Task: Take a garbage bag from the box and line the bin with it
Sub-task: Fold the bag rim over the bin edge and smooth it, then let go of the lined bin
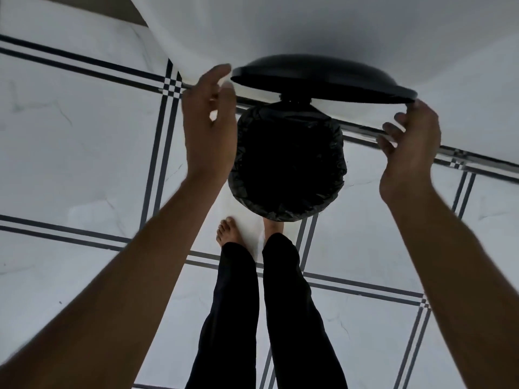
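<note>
Standing over the round bin (286, 161), you have the black garbage bag (331, 153) already in it, its crinkled edge folded out over the rim all the way round, so the lining looks done. Your right foot (273, 224) sits at the near base of the bin, probably on a pedal, which would explain why the lid (323, 80) stands raised on its hinge at the far side. Your right hand (410, 144) touches the lid's right edge with fingers curled but not clamped on it, likely steadying it. Your left hand (209, 127) hovers beside the lid's left edge, fingers apart and gripping nothing. The bag box is not in view. Judging from this, closing the lid is what remains
</note>
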`<control>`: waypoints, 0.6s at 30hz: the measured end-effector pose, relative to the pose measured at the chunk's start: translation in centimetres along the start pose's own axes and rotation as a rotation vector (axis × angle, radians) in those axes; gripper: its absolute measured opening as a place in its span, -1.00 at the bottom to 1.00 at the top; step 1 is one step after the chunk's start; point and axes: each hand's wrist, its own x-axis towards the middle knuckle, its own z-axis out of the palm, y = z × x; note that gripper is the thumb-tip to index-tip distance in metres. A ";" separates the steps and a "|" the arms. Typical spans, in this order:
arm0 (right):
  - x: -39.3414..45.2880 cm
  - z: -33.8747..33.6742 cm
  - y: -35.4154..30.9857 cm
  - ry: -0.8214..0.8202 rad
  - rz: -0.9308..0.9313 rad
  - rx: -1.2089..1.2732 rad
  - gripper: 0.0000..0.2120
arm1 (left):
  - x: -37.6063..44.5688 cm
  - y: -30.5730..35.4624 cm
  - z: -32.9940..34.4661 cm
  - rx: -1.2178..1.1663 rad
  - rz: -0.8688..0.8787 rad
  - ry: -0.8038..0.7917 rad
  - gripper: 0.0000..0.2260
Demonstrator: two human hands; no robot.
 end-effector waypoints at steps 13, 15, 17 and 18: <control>-2.6 -3.7 4.0 0.001 -0.035 -0.101 -0.80 | -3.3 -2.5 0.0 0.186 -0.039 -0.070 -0.83; -3.0 -4.4 6.3 0.002 -0.010 -0.189 -0.80 | -4.3 -4.1 -0.5 0.212 -0.103 -0.093 -0.81; -3.3 -4.7 8.5 -0.001 0.009 -0.282 -0.77 | -5.3 -5.4 -0.6 0.229 -0.177 -0.107 -0.79; -3.5 -4.8 9.6 -0.005 0.014 -0.314 -0.76 | -5.7 -6.1 -0.6 0.245 -0.212 -0.117 -0.78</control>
